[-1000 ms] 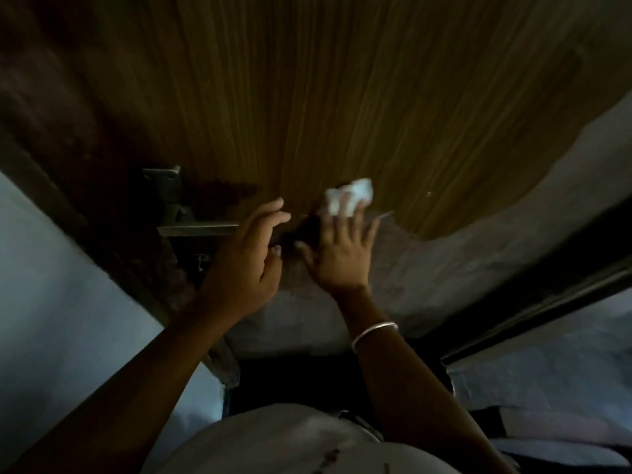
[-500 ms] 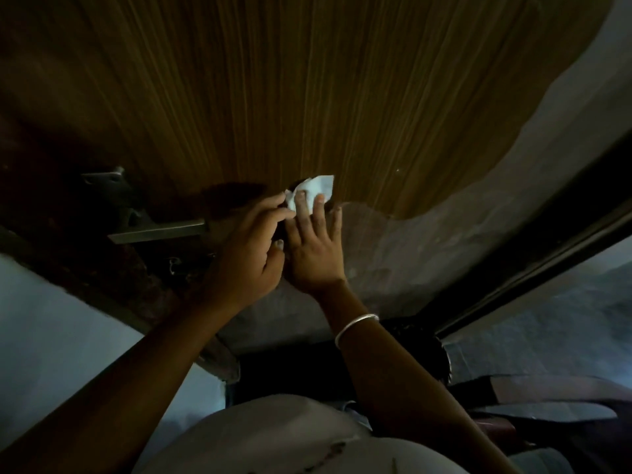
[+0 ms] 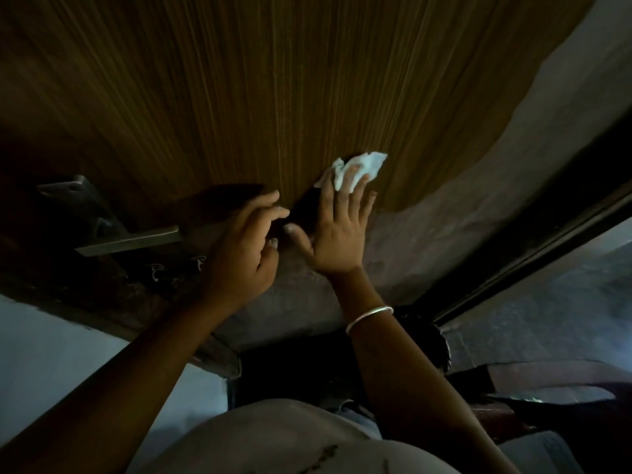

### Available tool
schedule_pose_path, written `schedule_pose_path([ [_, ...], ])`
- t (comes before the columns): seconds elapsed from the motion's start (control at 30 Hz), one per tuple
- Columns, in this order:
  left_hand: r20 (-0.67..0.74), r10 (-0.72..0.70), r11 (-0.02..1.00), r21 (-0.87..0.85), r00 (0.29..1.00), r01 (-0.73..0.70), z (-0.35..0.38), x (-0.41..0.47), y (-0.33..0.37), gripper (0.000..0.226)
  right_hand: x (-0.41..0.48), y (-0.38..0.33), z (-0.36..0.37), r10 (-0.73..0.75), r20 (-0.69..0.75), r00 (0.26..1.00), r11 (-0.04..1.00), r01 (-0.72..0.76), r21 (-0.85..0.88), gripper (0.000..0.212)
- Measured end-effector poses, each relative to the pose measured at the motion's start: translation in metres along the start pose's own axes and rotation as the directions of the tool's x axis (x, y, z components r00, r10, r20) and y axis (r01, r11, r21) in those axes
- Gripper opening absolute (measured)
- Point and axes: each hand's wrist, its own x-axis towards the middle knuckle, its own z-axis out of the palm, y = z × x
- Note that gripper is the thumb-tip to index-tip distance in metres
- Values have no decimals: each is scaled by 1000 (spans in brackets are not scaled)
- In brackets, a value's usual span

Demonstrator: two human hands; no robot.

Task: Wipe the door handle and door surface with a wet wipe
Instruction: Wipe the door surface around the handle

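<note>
White wet wipe (image 3: 359,167), crumpled, sits pressed flat against the wooden door (image 3: 273,80) under the fingertips of the right hand (image 3: 337,230), which lies open and spread. The left hand (image 3: 244,246) hovers loosely curled, holding nothing. Held only by pressure, the wipe could bunch or slip out mid-stroke. The door handle (image 3: 128,242), well left of the wipe, runs crosswise, its free end pointing towards the hands

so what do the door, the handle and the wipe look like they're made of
Door: wood or wood-look laminate, matte, with fine straight brown grain lines; its lower part looks worn and grey.
Handle: probably metal, a flat dull grey lever with hard edges.
Wipe: soft white nonwoven or tissue, crumpled under the right hand.
</note>
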Motion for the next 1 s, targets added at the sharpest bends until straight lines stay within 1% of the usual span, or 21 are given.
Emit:
schedule_pose_path([
  [0.07,-13,3,1000,-19,1000,-4,-1,2,-2,36,-3,16,1,179,9,984,980,-179,85,92],
  [0.13,-29,1,999,-36,1000,-2,-1,1,-5,37,-4,35,-1,405,22,914,892,-400,210,95],
  [0.17,-38,-7,999,-38,999,5,-1,0,-6,37,-4,41,-2,471,38,881,848,-464,256,98],
  [0.23,-43,-32,999,-40,999,30,2,-2,-7,36,-6,41,2,485,68,872,832,-484,270,104],
  [0.3,-20,-44,997,-57,999,43,6,-4,-5,36,-14,23,10,396,112,911,886,-411,213,106],
  [0.33,-4,-42,997,-64,999,42,8,-4,-3,36,-20,11,14,307,141,941,929,-329,171,106],
  [0.4,28,-35,998,-57,999,37,11,-3,-1,36,-35,-9,25,60,192,980,991,-81,108,99],
  [0.47,43,-39,998,-39,998,41,11,-3,-1,37,-43,-9,30,-131,196,972,991,123,55,88],
  [0.53,37,-49,998,-26,998,50,9,-4,-4,37,-40,11,30,-165,170,971,984,173,-34,79],
  [0.57,32,-50,998,-27,998,51,8,-6,-6,37,-38,23,29,-114,161,980,990,126,-65,77],
  [0.6,25,-47,998,-28,999,48,6,-8,-8,37,-37,36,28,-5,158,987,997,17,-78,79],
  [0.63,12,-42,999,-26,999,42,4,-10,-10,37,-36,48,26,151,154,977,988,-141,-70,83],
  [0.67,-5,-39,999,-20,999,39,3,-12,-13,36,-35,57,25,308,145,940,951,-306,-40,88],
  [0.7,-24,-48,999,-14,999,48,2,-14,-16,36,-33,61,25,418,145,897,906,-423,0,93],
  [0.73,-44,-71,997,-12,996,70,0,-16,-19,35,-33,62,26,459,148,876,883,-468,29,98],
  [0.77,-64,-99,995,-12,993,98,-1,-17,-21,35,-34,58,27,439,155,885,893,-449,35,100],
  [0.8,-83,-120,993,-11,989,119,-3,-18,-24,35,-35,50,30,371,169,913,925,-380,18,100],
  [0.87,-109,-130,992,-9,986,129,-6,-20,-28,35,-41,22,38,165,223,961,986,-160,-39,95],
  [0.9,-113,-132,991,-7,985,132,-7,-21,-29,36,-45,4,44,39,258,965,998,-25,-57,91],
  [0.93,-112,-141,990,-5,984,141,-8,-23,-30,36,-49,-14,50,-96,283,954,991,118,-60,88],
  [1.0,-107,-168,986,1,980,169,-10,-27,-30,37,-53,-45,60,-344,299,890,929,370,-31,78],
])
